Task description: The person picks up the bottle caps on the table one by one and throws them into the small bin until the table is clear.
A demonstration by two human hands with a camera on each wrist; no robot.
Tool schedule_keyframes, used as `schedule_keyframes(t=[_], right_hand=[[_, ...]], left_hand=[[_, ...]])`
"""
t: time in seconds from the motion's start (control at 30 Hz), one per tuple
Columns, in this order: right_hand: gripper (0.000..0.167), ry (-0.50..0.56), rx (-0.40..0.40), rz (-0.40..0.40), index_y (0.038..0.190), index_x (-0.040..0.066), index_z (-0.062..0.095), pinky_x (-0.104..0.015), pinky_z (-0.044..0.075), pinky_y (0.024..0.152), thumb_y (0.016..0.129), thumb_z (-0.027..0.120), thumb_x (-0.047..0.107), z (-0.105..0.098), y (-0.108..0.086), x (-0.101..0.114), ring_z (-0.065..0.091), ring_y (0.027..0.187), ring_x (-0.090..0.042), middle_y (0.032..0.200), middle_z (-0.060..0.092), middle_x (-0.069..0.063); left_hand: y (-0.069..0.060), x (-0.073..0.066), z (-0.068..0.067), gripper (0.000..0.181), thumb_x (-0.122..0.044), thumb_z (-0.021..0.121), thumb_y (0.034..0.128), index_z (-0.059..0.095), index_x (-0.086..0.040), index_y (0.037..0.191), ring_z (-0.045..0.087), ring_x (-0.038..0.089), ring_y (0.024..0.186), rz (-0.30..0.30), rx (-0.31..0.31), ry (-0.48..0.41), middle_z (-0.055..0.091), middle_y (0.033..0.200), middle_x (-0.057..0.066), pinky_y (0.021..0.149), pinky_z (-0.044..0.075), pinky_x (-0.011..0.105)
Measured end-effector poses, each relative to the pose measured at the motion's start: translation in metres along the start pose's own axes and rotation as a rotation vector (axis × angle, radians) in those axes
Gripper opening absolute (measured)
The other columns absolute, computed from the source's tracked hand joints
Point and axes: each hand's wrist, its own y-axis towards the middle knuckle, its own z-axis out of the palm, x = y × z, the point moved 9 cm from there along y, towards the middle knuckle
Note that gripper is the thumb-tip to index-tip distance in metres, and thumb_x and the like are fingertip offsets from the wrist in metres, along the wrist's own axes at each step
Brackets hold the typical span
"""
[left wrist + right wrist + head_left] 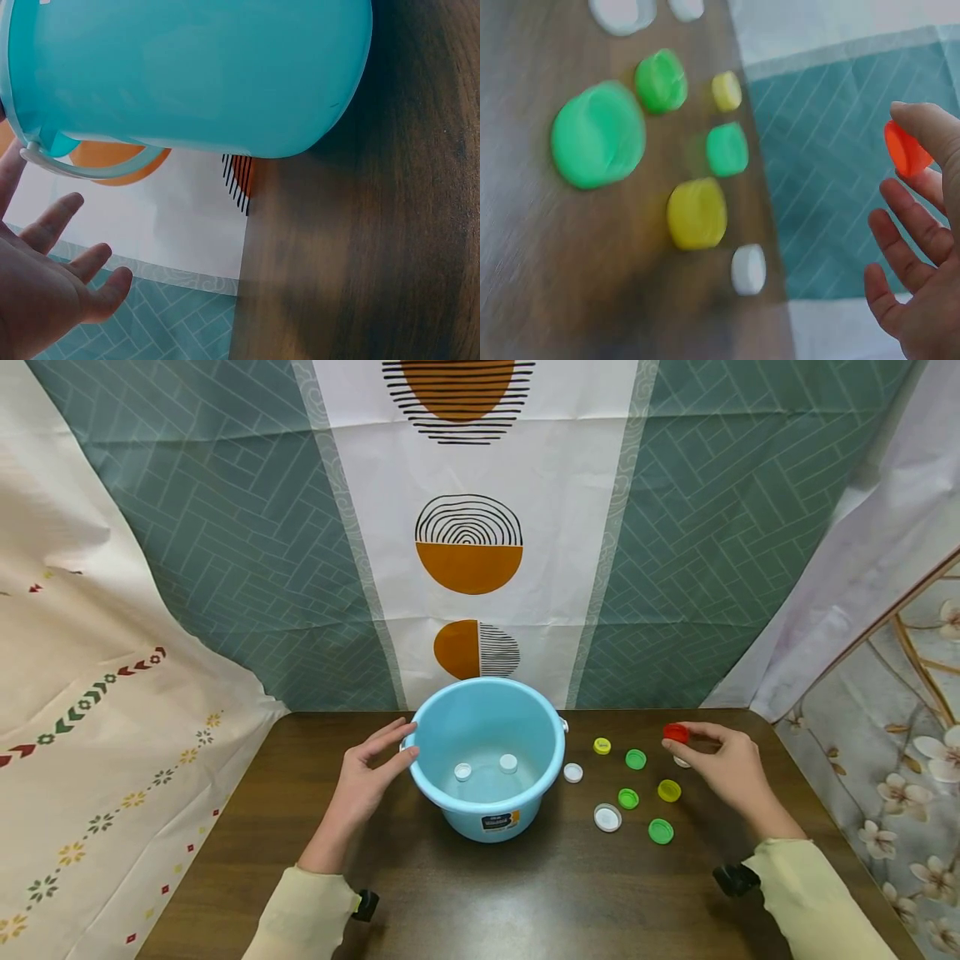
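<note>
A light blue bucket stands on the table, with two white bottle caps lying inside. My left hand holds its left rim between thumb and index finger; in the left wrist view the other fingers spread loosely below the pale handle. Over the right part of the table, my right hand pinches a red bottle cap between thumb and fingertips, raised off the surface. A white cap lies partly hidden beneath that hand. The red cap shows up clearly in the right wrist view.
Between bucket and right hand lie several loose caps: green, yellow and white ones among them. Patterned cloth hangs behind the table, and more cloth flanks both sides.
</note>
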Motion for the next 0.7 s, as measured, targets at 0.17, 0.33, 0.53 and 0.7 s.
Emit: schedule_keyframes(t=[0.17,0.33,0.53,0.7], right_hand=[[0.058,0.039,0.032,-0.028,0.12,0.016,0.063,-0.025,0.047,0.06,0.076,0.068,0.055,0.008,0.01,0.028,0.055,0.092,-0.021,0.119,0.063,-0.009],[0.055,0.075,0.041,-0.062,0.119,0.019,0.064,-0.026,0.048,0.061,0.076,0.069,0.054,0.015,0.017,0.053,0.06,0.082,-0.023,0.118,0.064,-0.007],[0.049,0.127,0.041,-0.09,0.113,0.023,0.066,-0.023,0.045,0.075,0.076,0.07,0.053,0.023,0.024,0.076,0.057,0.103,-0.018,0.111,0.067,-0.001],[0.049,0.154,0.056,-0.102,0.112,0.026,0.066,-0.022,0.049,0.065,0.074,0.07,0.055,0.03,0.028,0.09,0.06,0.091,-0.018,0.109,0.067,0.001]], left_hand=[[0.0,0.001,-0.001,0.043,-0.029,0.07,0.0838,0.063,-0.015,0.123,0.039,0.02,0.134,-0.006,0.003,0.002,0.05,0.139,0.001,0.104,0.034,0.053],[0.006,0.015,-0.001,0.041,-0.032,0.071,0.0825,0.064,-0.022,0.122,0.039,0.019,0.134,0.006,0.0,-0.011,0.049,0.139,-0.003,0.105,0.033,0.055],[0.01,0.029,-0.002,0.039,-0.037,0.071,0.0822,0.064,-0.03,0.12,0.038,0.016,0.134,0.034,-0.01,0.004,0.049,0.138,-0.008,0.105,0.032,0.057],[0.009,0.029,-0.002,0.039,-0.036,0.07,0.0826,0.064,-0.029,0.12,0.037,0.017,0.135,0.037,-0.007,0.0,0.049,0.139,-0.007,0.105,0.031,0.057]])
